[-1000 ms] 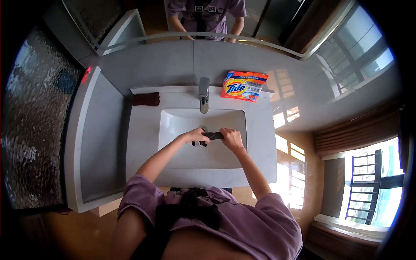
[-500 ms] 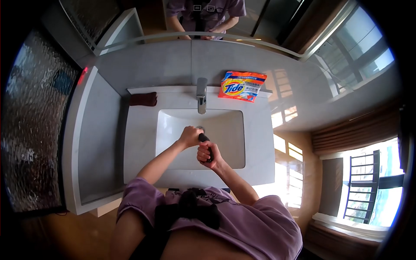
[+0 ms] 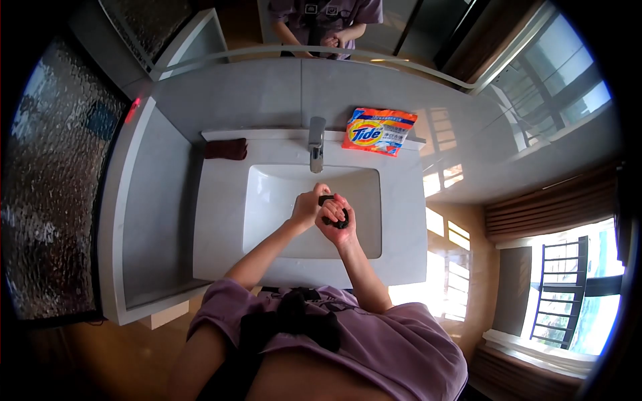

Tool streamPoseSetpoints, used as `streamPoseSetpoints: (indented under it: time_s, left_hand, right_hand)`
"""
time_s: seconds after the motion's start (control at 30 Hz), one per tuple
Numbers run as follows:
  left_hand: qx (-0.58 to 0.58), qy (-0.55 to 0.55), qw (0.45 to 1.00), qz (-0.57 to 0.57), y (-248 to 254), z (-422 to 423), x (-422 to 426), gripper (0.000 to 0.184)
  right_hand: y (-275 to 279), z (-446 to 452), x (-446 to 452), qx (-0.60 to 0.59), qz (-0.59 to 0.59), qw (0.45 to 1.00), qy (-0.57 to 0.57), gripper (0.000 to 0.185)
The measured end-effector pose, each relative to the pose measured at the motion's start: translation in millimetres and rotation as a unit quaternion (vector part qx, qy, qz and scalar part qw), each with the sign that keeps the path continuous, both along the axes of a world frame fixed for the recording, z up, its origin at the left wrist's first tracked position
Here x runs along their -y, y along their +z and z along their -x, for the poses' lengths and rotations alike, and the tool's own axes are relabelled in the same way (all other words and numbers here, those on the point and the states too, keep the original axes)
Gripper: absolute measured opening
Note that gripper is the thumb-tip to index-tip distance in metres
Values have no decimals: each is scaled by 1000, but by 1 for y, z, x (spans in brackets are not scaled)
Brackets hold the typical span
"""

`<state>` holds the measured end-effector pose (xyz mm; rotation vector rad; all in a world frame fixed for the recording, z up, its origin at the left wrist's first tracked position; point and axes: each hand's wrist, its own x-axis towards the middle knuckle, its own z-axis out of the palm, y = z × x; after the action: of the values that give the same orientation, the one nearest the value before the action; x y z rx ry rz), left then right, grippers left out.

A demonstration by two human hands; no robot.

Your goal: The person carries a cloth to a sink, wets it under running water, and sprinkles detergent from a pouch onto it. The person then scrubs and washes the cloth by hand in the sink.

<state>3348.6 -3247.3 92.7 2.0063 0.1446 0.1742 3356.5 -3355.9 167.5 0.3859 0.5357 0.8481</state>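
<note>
Both my hands are over the white sink basin [image 3: 274, 244], gripping one dark sock [image 3: 326, 199] between them. My left hand [image 3: 307, 207] is closed at the sock's left end, its fingers mostly hidden from above. My right hand [image 3: 340, 224] is wrapped round the other part, palm side up, with dark fabric bunched between the fingers. The chrome faucet [image 3: 316, 147] stands just beyond my hands; no running water is visible. A second sock [image 3: 226, 149], dark brown, lies on the counter left of the faucet.
An orange Tide detergent bag [image 3: 380, 132] rests at the back of the counter [image 3: 221, 220], right of the faucet. A mirror [image 3: 401, 30] hangs behind. A grey partition [image 3: 160, 214] stands on the left, and a bright window [image 3: 575, 287] is at right.
My right hand has turned palm up and moved slightly up and right, bunching the sock. My left hand has shifted right, nearer to it. The view has shifted slightly.
</note>
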Motion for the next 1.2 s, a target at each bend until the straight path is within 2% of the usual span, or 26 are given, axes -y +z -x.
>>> streamPoseSetpoints:
  time_s: [0.03, 0.07, 0.1, 0.17, 0.23, 0.3, 0.37, 0.4, 0.43, 0.47, 0.5, 0.53, 0.57, 0.6, 0.63, 0.67, 0.7, 0.77, 0.8, 0.83, 0.9, 0.93, 0.97, 1.0, 1.07, 1.2]
  left_hand:
    - [-13, 12, 1000, 12, -5, 3, 2, 22]
    - [-8, -34, 997, -71, -5, 6, 2, 30]
    - [-9, -35, 997, -70, -5, 10, 6, 30]
    - [127, -100, 987, -16, 1, 17, 15, 26]
    - [115, -105, 987, -37, 11, 20, 15, 25]
    - [58, -65, 996, -31, 19, 22, 16, 25]
    - [6, -55, 997, -46, 27, 22, 14, 24]
    - [-45, -43, 996, -63, 30, 20, 11, 24]
    - [-44, -43, 996, -64, 25, 16, 7, 24]
    - [-70, -35, 997, -13, 17, 12, 5, 25]
    - [-97, -29, 994, 39, 13, 9, 4, 26]
    - [-126, -20, 984, 120, 25, 9, 4, 28]
    - [-126, -21, 984, 121, 15, 5, 4, 28]
    - [-96, -23, 971, 218, 0, 0, 3, 30]
    - [-64, -25, 948, 312, -15, -3, 3, 33]
    - [-103, 4, 931, 351, 8, -2, 7, 33]
    - [-103, 4, 931, 350, 23, 0, 6, 33]
    - [-233, -59, 858, 454, 42, 1, 3, 37]
    - [-233, -58, 858, 454, 44, 1, 3, 37]
    - [-252, -102, 815, 512, 46, 1, 3, 39]
    - [-284, -186, 711, 616, 47, 2, 3, 42]
    - [-284, -186, 712, 615, 48, 2, 4, 42]
    - [-290, -234, 667, 644, 48, 4, 7, 42]
    - [-296, -281, 619, 671, 48, 7, 9, 43]
    - [-298, -291, 596, 686, 49, 10, 8, 42]
    - [-311, -282, 552, 721, 44, 14, -2, 37]
  right_hand:
    - [-3, -1, 1, -40, 5, 999, -6, 33]
    - [-5, -4, 2, -39, 5, 999, -6, 33]
    - [-6, -6, 3, -56, -9, 998, -9, 31]
    - [-6, -10, 6, -72, -22, 997, -10, 30]
    - [-4, -14, 11, -115, 15, 993, -4, 27]
    - [-3, -12, 14, -67, -38, 997, 19, 20]
    - [4, -14, 20, -13, 125, 990, 68, 30]
    - [-6, -12, 25, 43, 143, 986, 69, 43]
    - [-18, -12, 29, 44, 142, 986, 69, 43]
    - [-33, -12, 32, 208, 230, 949, 61, 46]
    - [-49, -12, 37, 364, 311, 877, 50, 49]
    - [-67, -16, 48, 471, 299, 829, 32, 36]
    - [-66, -13, 46, 471, 300, 829, 32, 36]
    - [-64, -8, 41, 544, 513, 664, -38, 33]
    - [-62, -5, 38, 571, 683, 443, -105, 38]
    - [-67, -7, 43, 606, 693, 376, -106, 62]
    - [-69, -9, 44, 606, 693, 376, -107, 62]
    - [-68, -12, 41, 650, 727, 158, -156, 71]
    - [-65, -16, 38, 658, 714, 160, -176, 69]
    - [-61, -20, 37, 658, 714, 160, -176, 69]
    - [-55, -29, 36, 658, 709, 43, -250, 70]
    - [-60, -37, 36, 647, 713, 7, -269, 59]
    - [-56, -42, 37, 647, 714, 8, -269, 59]
    - [-48, -44, 41, 654, 699, -44, -287, 49]
    - [-36, -56, 40, 645, 683, -156, -304, 26]
    - [-5, -76, 45, 705, 608, -205, -301, 28]
